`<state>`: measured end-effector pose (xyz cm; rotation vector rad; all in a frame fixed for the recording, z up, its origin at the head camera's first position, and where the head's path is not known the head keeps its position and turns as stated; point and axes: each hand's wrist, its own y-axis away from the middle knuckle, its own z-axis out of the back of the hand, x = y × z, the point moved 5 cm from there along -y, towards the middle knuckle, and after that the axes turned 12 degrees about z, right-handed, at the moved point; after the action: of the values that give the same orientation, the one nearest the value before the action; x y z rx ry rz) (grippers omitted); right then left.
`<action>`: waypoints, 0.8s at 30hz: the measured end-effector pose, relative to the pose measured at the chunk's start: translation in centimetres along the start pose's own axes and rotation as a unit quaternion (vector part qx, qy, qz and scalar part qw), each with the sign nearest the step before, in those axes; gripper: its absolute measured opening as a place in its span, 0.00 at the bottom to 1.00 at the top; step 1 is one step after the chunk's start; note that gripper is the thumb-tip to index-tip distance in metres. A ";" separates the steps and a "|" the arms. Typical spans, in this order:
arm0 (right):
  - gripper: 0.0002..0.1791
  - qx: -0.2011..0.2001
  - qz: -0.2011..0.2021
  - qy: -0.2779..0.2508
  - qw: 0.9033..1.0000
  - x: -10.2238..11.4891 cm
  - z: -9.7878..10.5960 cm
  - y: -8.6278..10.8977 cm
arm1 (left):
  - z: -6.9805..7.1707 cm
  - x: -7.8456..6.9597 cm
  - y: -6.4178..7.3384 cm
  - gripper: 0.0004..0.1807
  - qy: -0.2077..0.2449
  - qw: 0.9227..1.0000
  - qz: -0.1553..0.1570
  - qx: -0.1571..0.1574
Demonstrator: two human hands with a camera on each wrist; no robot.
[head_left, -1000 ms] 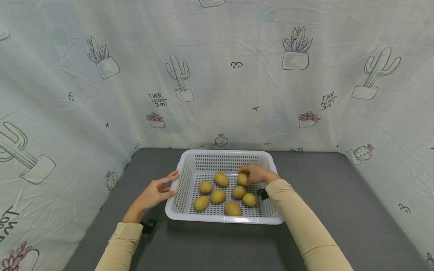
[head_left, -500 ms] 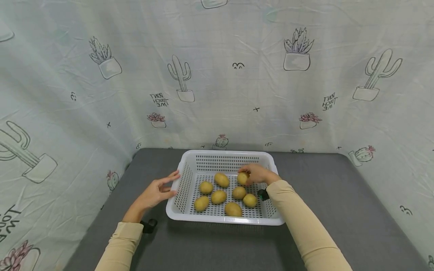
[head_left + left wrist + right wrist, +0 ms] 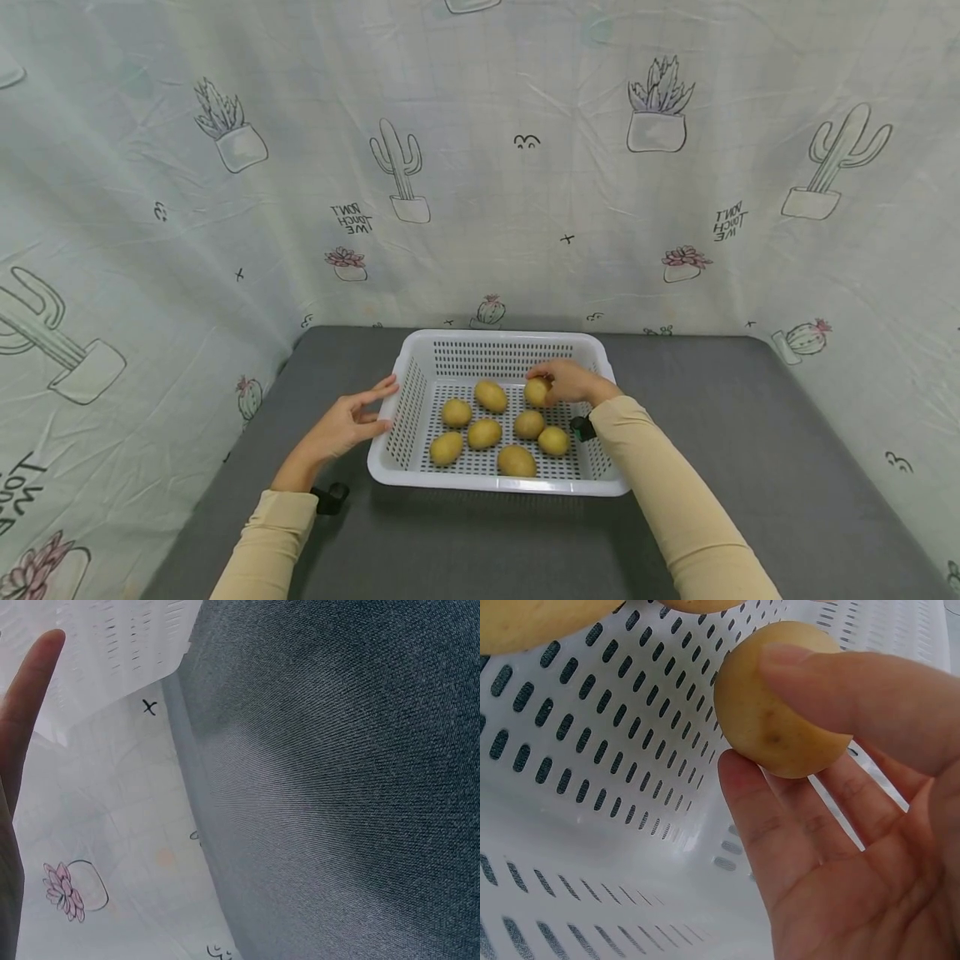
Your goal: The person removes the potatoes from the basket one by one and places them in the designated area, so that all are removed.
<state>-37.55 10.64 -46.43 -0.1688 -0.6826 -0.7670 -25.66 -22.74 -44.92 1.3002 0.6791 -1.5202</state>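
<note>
A white perforated plastic basket [image 3: 495, 485] holds several yellow potatoes, spread loosely over its floor. My right hand [image 3: 573, 382] reaches in at the back right and pinches one potato [image 3: 750, 697] between thumb and fingers. The right wrist view shows the thumb across its top and fingertips beneath, with a small dark spot on its skin. My left hand [image 3: 339, 427] is at the basket's left side, fingers spread and loosely extended, fingertips right at the rim. One of its fingers [image 3: 28, 697] lies straight in front of the slotted wall in the left wrist view.
The basket stands on a dark grey cloth-covered table [image 3: 480, 550]. A pale curtain [image 3: 480, 167] printed with cacti and potted plants hangs behind and along both sides. Other potatoes [image 3: 529, 425] lie just in front of the right hand.
</note>
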 end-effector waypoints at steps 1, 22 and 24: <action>0.32 0.000 0.002 0.000 1.000 0.0 0.0 0.0 | 0.0 0.0 0.0 0.36 0.000 1.000 0.001 0.000; 0.32 -0.035 0.053 -0.074 0.995 0.3 0.7 0.3 | -0.1 -0.2 0.1 0.36 -0.008 1.000 0.008 0.005; 0.32 -0.040 0.056 -0.080 0.994 0.4 0.8 0.3 | -0.1 -0.2 0.1 0.37 -0.007 1.000 0.011 0.006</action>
<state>-37.57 10.92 -45.56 -0.3423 -0.7869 -0.6777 -25.57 -22.58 -44.71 1.3002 0.6465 -1.5160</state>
